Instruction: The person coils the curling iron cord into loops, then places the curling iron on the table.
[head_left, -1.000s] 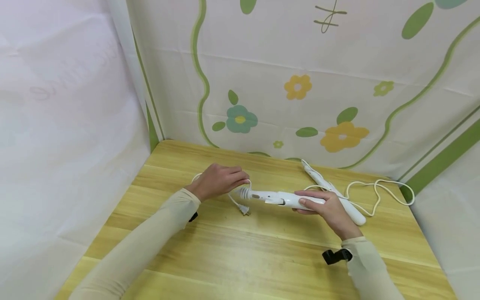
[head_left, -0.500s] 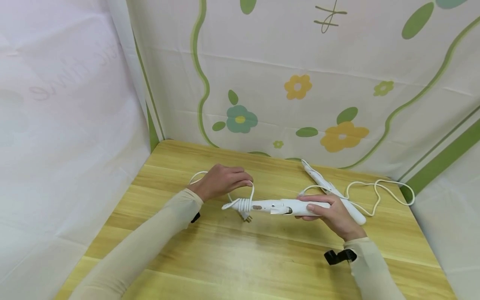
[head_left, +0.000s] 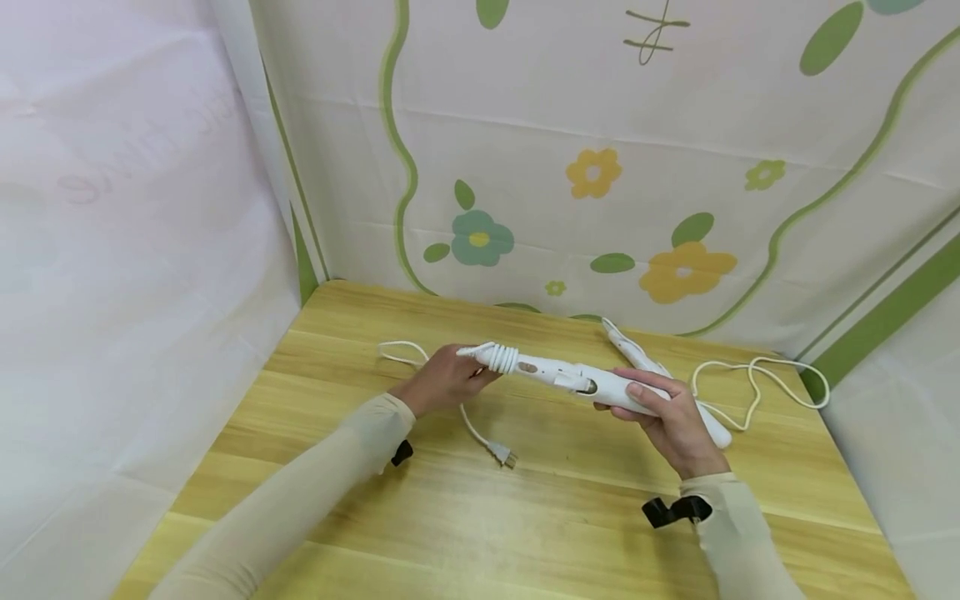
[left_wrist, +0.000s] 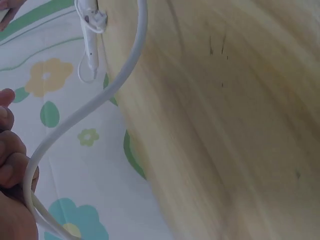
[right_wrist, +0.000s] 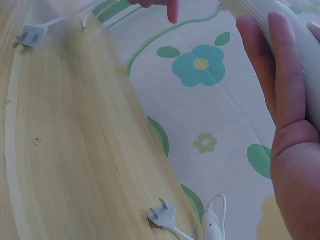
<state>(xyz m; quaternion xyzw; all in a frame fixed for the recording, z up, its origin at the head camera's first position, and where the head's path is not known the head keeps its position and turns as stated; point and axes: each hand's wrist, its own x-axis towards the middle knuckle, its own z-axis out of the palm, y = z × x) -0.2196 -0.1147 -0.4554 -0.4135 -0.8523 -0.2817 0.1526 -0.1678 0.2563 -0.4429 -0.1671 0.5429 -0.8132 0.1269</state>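
A white curling iron [head_left: 551,371] is lifted above the table, its cord coiled around the thin left end. My right hand [head_left: 678,425] grips its wide end from the right; in the right wrist view, fingers [right_wrist: 289,70] lie along the white body. My left hand [head_left: 442,379] is under the coiled end and holds the cord [left_wrist: 95,102], with its fingers curled. Part of that hand is hidden behind the iron. From it the loose cord hangs down to a two-pin plug [head_left: 501,454]. Another cord loop lies behind the left hand.
A second white curling iron [head_left: 708,421] lies at the back right, partly hidden by my right hand. Its cord [head_left: 757,362] loops toward the table's right edge. Flower-printed cloth walls [head_left: 525,125] enclose the wooden table [head_left: 480,533] at the back and sides.
The coiled end has risen, and the iron now tilts up to the left. A loose loop has been drawn onto the coil. My left hand has dropped beneath it, and the plug hangs lower.
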